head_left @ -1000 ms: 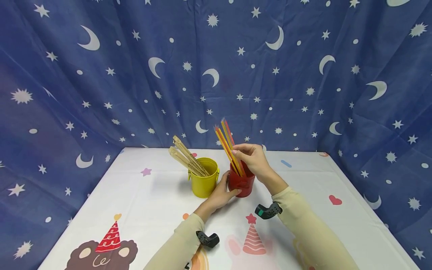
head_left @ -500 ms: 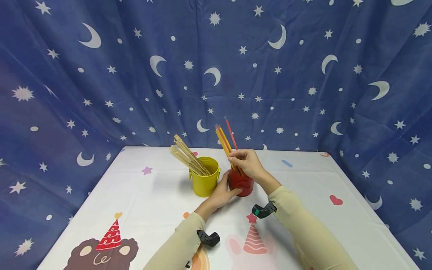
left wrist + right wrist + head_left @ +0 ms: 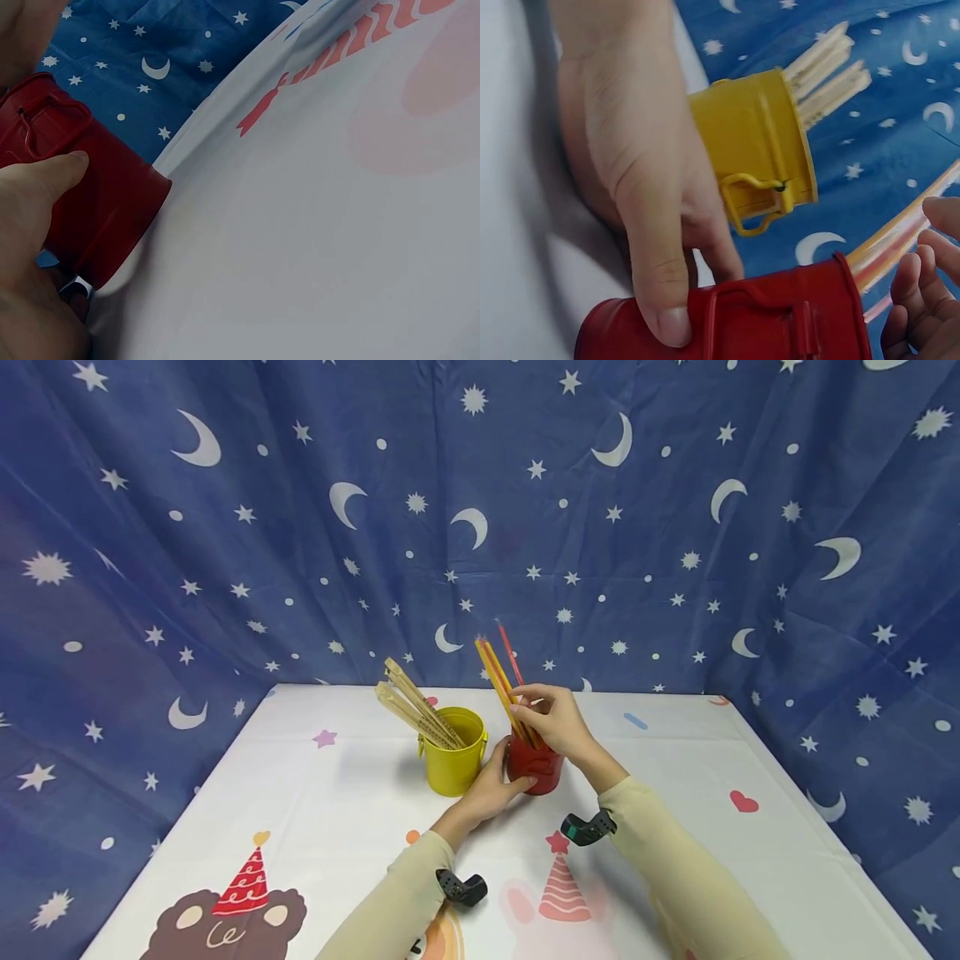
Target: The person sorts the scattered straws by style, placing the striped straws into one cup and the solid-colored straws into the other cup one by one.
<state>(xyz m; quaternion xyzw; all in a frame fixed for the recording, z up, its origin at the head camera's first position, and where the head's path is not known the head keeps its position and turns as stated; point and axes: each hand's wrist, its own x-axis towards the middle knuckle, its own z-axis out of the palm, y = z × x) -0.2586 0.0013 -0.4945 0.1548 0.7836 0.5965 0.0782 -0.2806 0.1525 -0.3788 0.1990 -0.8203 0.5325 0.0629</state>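
Observation:
My left hand (image 3: 487, 791) grips the small red bucket (image 3: 537, 774) around its side. In the left wrist view the thumb lies flat along the red wall (image 3: 112, 195), beside the wire handle. Long thin yellow and red sticks (image 3: 498, 670) lean out of this bucket to the left, and a red one (image 3: 508, 652) stands a bit apart. Over the rim is my right hand (image 3: 557, 720), its thumb and index finger parted right at the sticks. In the right wrist view, its fingers (image 3: 930, 277) are loosely bent, with no stick seen between them.
Left of the red bucket, a yellow bucket (image 3: 453, 774) holds several pale wooden sticks (image 3: 420, 710) with printed marks, tilted left. A white patterned cloth (image 3: 337, 802) covers the table. Behind hangs a blue curtain (image 3: 405, 460) with moons and stars.
A yellow stick in the right hand has gone down into the red bucket beside the others. Thumb and index finger have since parted. The left hand stays on the bucket.

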